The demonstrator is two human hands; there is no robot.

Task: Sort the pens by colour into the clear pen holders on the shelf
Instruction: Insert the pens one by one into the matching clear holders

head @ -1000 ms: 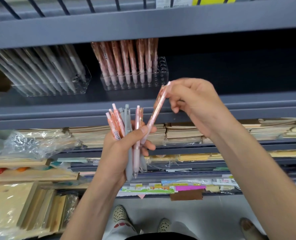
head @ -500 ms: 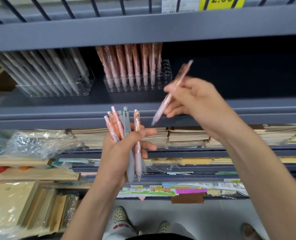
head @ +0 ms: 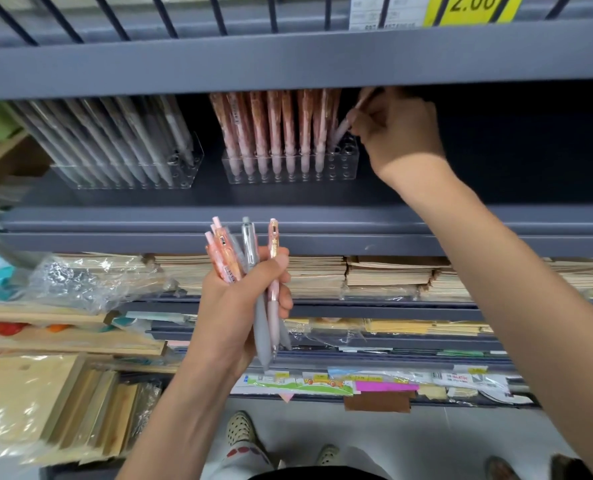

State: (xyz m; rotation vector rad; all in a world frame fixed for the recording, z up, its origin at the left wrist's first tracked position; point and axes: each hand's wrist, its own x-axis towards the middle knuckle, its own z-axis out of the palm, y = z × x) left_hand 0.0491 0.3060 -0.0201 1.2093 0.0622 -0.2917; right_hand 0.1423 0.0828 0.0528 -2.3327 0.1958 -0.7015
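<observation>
My right hand [head: 397, 133] pinches a pink pen [head: 343, 128] and holds it tip-down at the right end of a clear pen holder [head: 352, 157] filled with several pink pens [head: 274, 126]. Whether the tip sits in a hole I cannot tell. To the left on the same shelf stands a second clear pen holder [head: 187, 178] with several grey pens [head: 115, 140], all leaning. Below the shelf edge my left hand [head: 239, 299] grips a mixed bundle of pens [head: 250, 265], pink and grey, upright.
The grey shelf board above [head: 288, 60] hangs low over the holders, with a yellow price tag [head: 472, 8] on it. The shelf's front lip [head: 323, 230] runs between my hands. Lower shelves hold stacks of brown notebooks [head: 374, 275] and plastic-wrapped stationery [head: 90, 278]. Shoes show on the floor.
My right hand has lifted the pink pen away from the bundle and carried it up and right into the shelf, to the pink holder's right end. The left hand stays put with its bundle.
</observation>
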